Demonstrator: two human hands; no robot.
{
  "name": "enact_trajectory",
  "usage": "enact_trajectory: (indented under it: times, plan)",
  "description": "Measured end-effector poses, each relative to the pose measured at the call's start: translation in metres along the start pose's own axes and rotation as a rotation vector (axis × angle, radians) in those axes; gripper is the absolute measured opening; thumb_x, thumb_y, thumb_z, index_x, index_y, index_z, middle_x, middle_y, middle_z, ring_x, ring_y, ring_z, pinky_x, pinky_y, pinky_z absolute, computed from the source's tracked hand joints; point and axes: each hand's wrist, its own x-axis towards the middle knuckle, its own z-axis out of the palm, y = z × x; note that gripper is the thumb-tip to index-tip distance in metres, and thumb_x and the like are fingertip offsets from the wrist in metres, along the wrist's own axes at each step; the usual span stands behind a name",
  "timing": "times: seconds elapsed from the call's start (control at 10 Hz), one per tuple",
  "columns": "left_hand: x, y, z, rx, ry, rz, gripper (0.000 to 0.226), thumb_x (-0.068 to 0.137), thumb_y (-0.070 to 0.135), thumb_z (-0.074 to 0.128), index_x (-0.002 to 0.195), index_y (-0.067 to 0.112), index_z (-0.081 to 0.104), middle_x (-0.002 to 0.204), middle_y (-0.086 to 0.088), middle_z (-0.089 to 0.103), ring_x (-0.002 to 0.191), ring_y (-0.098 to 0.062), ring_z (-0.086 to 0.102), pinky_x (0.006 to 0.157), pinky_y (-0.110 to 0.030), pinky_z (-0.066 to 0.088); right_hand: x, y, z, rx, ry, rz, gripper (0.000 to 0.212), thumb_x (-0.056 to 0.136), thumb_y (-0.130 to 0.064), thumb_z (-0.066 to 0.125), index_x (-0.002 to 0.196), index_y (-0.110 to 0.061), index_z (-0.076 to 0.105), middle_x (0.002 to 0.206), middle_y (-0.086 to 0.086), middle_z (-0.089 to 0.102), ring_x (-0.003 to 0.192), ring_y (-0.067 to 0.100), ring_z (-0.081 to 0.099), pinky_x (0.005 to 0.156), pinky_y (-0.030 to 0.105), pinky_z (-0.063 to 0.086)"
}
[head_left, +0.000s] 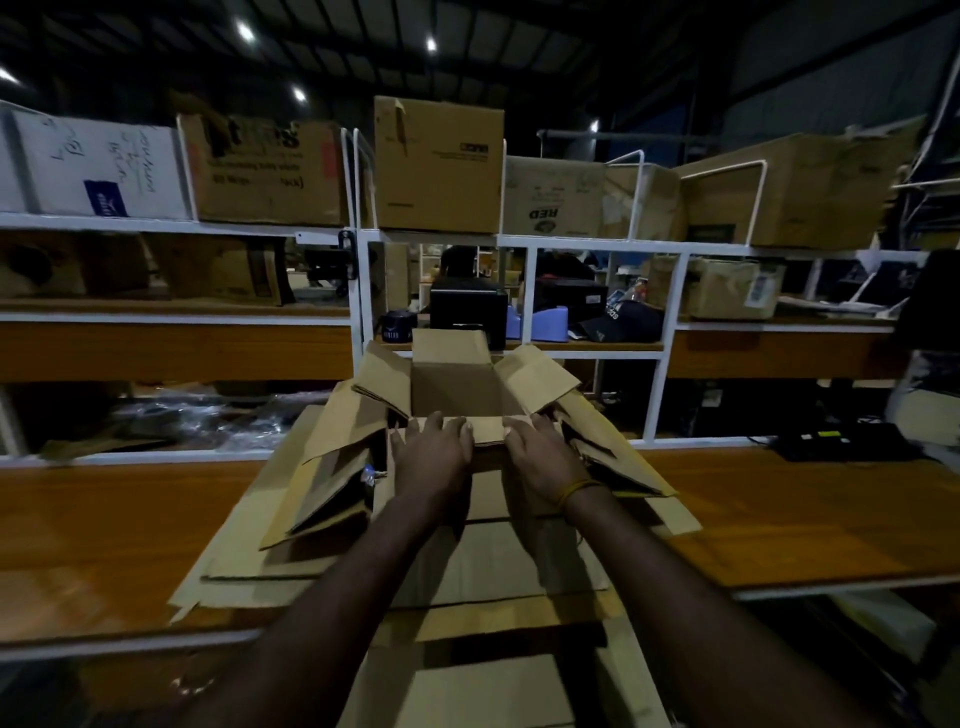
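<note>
A glossy wooden worktop (130, 519) carries matte, creased sheets of flattened cardboard (317, 467). On them sits a square corrugated box (457, 387), its flaps splayed. The left hand (431, 457) and right hand (545, 452) press its near flap (488, 431), fingers straight and spread, gripping nothing.

Dim hall. Ceiling lamps (245, 32) at 11 o'clock: small hard glare spots. Open carton (452, 387) at centre best lit; soft shadows under its flaps. Bench (104, 519) smeared by blur at 7 o'clock. Shelf rails (104, 222) bow at 9 and 3 o'clock. Corners dark.
</note>
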Motion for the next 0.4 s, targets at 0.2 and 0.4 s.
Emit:
enact_trajectory:
  times: [0.2,0.4]
  plan:
    - [-0.036,0.034,0.001,0.073,0.02,-0.078,0.055,0.098,0.044,0.041,0.15,0.028,0.03,0.158,-0.006,0.028,0.148,-0.035,0.013,0.116,-0.059,0.003,-0.031,0.017,-0.011,-0.008,-0.081,-0.084,0.06,0.098,-0.034,0.052,0.152,-0.033,0.026,0.163,0.003,0.009,0.146,0.027,0.025,0.115,0.046,0.031]
    - [-0.057,0.078,0.001,0.099,0.068,-0.036,0.061,0.096,0.041,0.047,0.151,0.029,0.025,0.16,-0.005,0.022,0.147,-0.033,0.016,0.118,-0.058,0.014,-0.062,0.054,-0.038,-0.088,-0.032,-0.127,0.058,0.098,-0.034,0.051,0.151,-0.032,0.028,0.163,0.002,0.016,0.147,0.024,0.024,0.115,0.048,0.031]
